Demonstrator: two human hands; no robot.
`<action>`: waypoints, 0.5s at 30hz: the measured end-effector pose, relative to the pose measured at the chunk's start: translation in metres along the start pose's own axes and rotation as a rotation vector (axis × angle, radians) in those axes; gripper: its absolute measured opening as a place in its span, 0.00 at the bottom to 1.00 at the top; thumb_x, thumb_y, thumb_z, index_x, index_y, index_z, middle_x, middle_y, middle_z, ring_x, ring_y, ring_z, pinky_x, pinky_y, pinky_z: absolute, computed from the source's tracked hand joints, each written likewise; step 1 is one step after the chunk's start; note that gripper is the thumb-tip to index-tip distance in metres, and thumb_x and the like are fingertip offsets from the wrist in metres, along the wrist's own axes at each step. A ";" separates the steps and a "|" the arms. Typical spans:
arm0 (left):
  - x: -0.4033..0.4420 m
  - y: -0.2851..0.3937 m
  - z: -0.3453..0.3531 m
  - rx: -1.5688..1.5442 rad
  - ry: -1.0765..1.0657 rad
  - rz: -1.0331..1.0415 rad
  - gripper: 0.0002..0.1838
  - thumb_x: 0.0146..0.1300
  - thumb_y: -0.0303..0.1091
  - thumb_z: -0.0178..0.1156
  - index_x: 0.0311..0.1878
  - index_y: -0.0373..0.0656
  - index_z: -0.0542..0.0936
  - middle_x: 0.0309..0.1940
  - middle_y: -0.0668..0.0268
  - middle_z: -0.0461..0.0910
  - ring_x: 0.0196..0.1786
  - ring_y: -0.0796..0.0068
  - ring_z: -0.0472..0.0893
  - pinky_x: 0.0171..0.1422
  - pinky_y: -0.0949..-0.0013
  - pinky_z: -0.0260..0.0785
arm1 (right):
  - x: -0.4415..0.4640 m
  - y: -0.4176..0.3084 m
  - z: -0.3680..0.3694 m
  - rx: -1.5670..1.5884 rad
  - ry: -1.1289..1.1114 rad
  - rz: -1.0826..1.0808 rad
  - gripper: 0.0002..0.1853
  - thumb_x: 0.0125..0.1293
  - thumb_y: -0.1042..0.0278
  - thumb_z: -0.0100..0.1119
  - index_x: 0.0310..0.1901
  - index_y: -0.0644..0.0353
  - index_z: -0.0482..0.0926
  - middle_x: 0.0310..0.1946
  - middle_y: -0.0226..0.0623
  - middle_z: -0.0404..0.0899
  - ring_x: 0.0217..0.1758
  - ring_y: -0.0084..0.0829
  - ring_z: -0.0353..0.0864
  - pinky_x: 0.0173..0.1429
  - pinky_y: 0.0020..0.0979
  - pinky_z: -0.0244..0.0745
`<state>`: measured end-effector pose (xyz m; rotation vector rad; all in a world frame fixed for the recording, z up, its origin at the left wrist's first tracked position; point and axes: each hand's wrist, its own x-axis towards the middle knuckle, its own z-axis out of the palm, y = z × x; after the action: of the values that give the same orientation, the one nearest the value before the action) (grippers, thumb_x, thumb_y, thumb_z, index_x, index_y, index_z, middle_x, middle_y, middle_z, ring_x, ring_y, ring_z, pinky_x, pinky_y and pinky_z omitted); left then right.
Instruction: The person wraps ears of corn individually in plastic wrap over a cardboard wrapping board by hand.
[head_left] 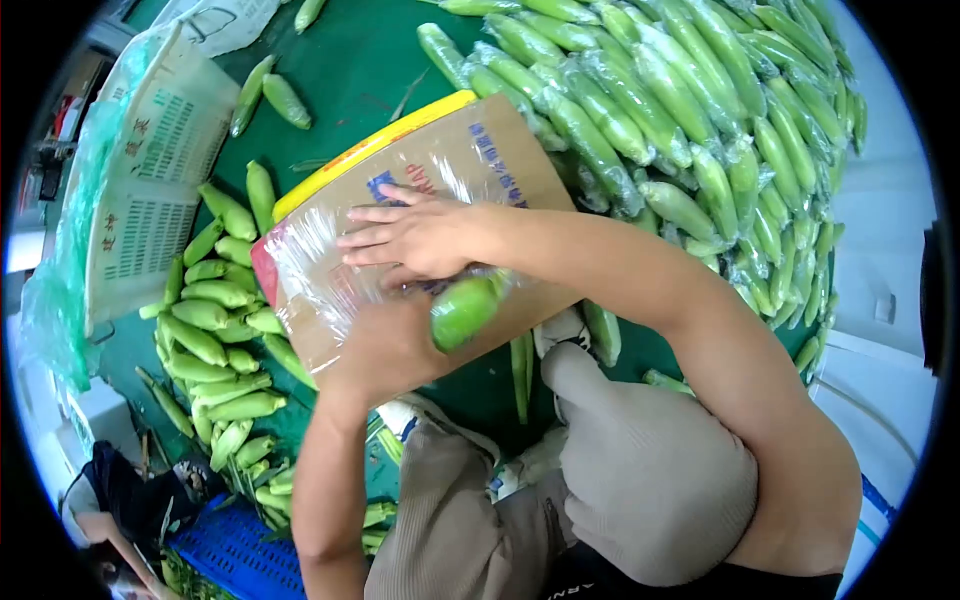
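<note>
An ear of corn (464,313) in its green husk lies over a cardboard box (540,190) in front of me. My left hand (385,335) is closed at the ear's left side, its fingers blurred and partly hidden. Fingers stretched out, my right hand (425,235) lies flat over the clear plastic film (310,255) on the box, just beyond the ear. The film looks wrinkled and shiny under it. The box has blue and red print and a yellow edge (375,140).
Film-wrapped ears of corn (650,90) are piled at the upper right. Unwrapped ears (215,320) lie heaped at left on the green surface (350,60). A white crate (150,190) stands upper left, a blue basket (235,545) lower left. Another person (110,510) is at the lower left.
</note>
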<state>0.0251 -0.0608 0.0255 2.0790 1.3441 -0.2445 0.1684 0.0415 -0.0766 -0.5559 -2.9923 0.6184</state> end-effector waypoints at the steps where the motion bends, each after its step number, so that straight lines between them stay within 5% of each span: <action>1: -0.003 -0.009 0.013 -0.188 -0.263 -0.015 0.29 0.48 0.48 0.73 0.47 0.35 0.84 0.35 0.43 0.86 0.42 0.43 0.86 0.49 0.48 0.78 | -0.002 -0.002 0.001 -0.036 0.027 -0.009 0.34 0.80 0.44 0.49 0.83 0.39 0.57 0.85 0.27 0.54 0.90 0.37 0.41 0.88 0.60 0.34; 4: -0.039 0.025 0.072 -0.282 -0.696 0.183 0.33 0.52 0.47 0.71 0.59 0.37 0.80 0.43 0.41 0.86 0.51 0.40 0.85 0.59 0.48 0.76 | -0.001 0.001 0.007 -0.024 0.030 0.013 0.34 0.79 0.44 0.50 0.82 0.40 0.59 0.85 0.24 0.52 0.90 0.34 0.39 0.88 0.59 0.32; 6: -0.056 0.014 0.135 -0.389 -0.941 0.322 0.32 0.54 0.45 0.70 0.60 0.37 0.78 0.46 0.41 0.85 0.55 0.40 0.83 0.61 0.49 0.75 | -0.006 -0.002 0.008 0.038 0.123 -0.047 0.38 0.75 0.41 0.56 0.80 0.49 0.62 0.78 0.37 0.65 0.84 0.43 0.57 0.84 0.54 0.52; 8: -0.071 -0.006 0.161 -0.417 -0.901 0.386 0.41 0.54 0.45 0.74 0.69 0.36 0.73 0.61 0.42 0.74 0.63 0.41 0.77 0.66 0.52 0.72 | -0.031 -0.035 -0.018 0.338 0.038 -0.053 0.42 0.71 0.37 0.60 0.78 0.54 0.64 0.73 0.45 0.71 0.77 0.47 0.68 0.78 0.51 0.64; 10: -0.075 -0.013 0.138 -0.533 -0.848 0.237 0.46 0.52 0.45 0.76 0.72 0.34 0.70 0.64 0.44 0.69 0.65 0.42 0.74 0.69 0.55 0.69 | -0.083 -0.082 -0.030 0.586 -0.119 -0.062 0.48 0.62 0.30 0.67 0.72 0.60 0.70 0.62 0.50 0.78 0.64 0.51 0.78 0.67 0.48 0.74; 12: -0.081 -0.017 0.095 -0.650 -0.490 0.374 0.47 0.49 0.38 0.76 0.74 0.39 0.69 0.57 0.50 0.75 0.62 0.46 0.78 0.66 0.57 0.71 | -0.126 -0.113 -0.014 0.584 -0.387 -0.011 0.46 0.57 0.34 0.75 0.66 0.63 0.75 0.57 0.52 0.80 0.60 0.53 0.81 0.64 0.48 0.76; 14: -0.092 -0.025 0.044 -0.880 -0.499 0.135 0.53 0.45 0.35 0.82 0.76 0.40 0.68 0.58 0.52 0.81 0.59 0.56 0.83 0.67 0.61 0.74 | -0.147 -0.124 0.047 1.105 -0.462 0.014 0.37 0.57 0.46 0.80 0.61 0.62 0.78 0.47 0.47 0.84 0.52 0.45 0.84 0.57 0.42 0.78; 15: -0.101 -0.028 0.021 -0.697 -0.347 0.133 0.50 0.45 0.35 0.84 0.74 0.39 0.71 0.55 0.55 0.85 0.55 0.62 0.86 0.65 0.60 0.76 | -0.150 -0.127 0.040 1.181 -0.374 0.168 0.33 0.58 0.52 0.79 0.60 0.60 0.78 0.44 0.44 0.84 0.50 0.40 0.84 0.55 0.39 0.78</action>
<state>-0.0418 -0.1414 0.0457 1.4471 0.9020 -0.0564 0.2620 -0.1348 -0.0581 -0.5804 -2.1728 2.3919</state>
